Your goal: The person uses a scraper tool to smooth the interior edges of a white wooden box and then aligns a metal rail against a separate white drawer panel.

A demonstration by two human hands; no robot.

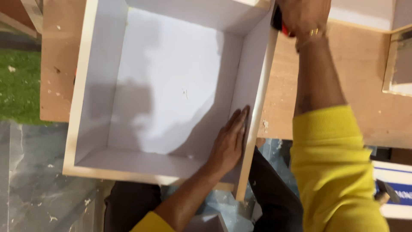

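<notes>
Box: white open box [171,86] lying on the wooden worktop [365,86], near edge overhanging.
Left hand [229,144]: flat, open grip, pressing the box's right inner wall.
Right hand [302,15]: grip closed round a red-and-black tool [278,23] at the box's far right corner.

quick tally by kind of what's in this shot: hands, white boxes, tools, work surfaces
hands: 2 (left hand, right hand)
white box: 1
red and black tool: 1, mostly hidden
hammer: 1
wooden bench: 1
total: 6
</notes>
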